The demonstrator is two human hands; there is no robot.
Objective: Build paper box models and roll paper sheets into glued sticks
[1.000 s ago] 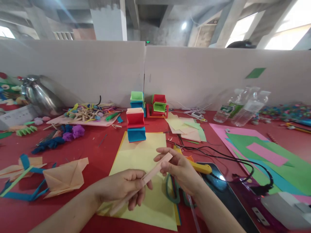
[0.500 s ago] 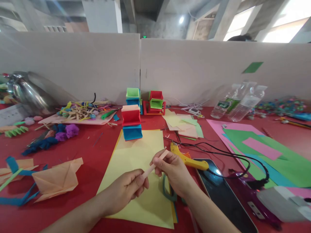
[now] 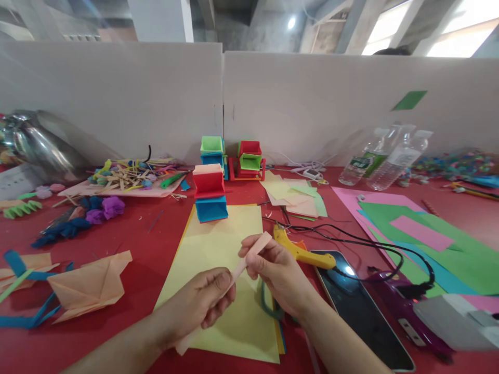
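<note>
1. Paper strip has turned since half a second ago: its flat face shows broader, and its lower end, hidden then, pokes out below the left hand. Both hands keep their grip.
2. Left hand: thumb pressed on the strip, other fingers curled beneath; narrow, closed hold.
3. Right hand: thumb and fingers pinch the strip near its upper end; a short length juts past the thumb.
4. Strip is pale peach, held slantwise above the yellow sheet, upper end toward the sheet's right edge, lower end over its near edge, by the near-left corner. Cannot tell whether it touches there.
5. Paper box stack, red over blue, stands at the sheet's far-left corner. Red frame with red and green boxes sits near the worktop's far edge.
6. Green loop handle shows at the sheet's right edge, partly behind the right hand. Yellow glue gun lies beyond that edge, across the far-left corner of a black-faced device.
7. Left part of the worktop: folded peach paper, blue strips beside it.
8. Clear bottles near the far edge, right side.
</note>
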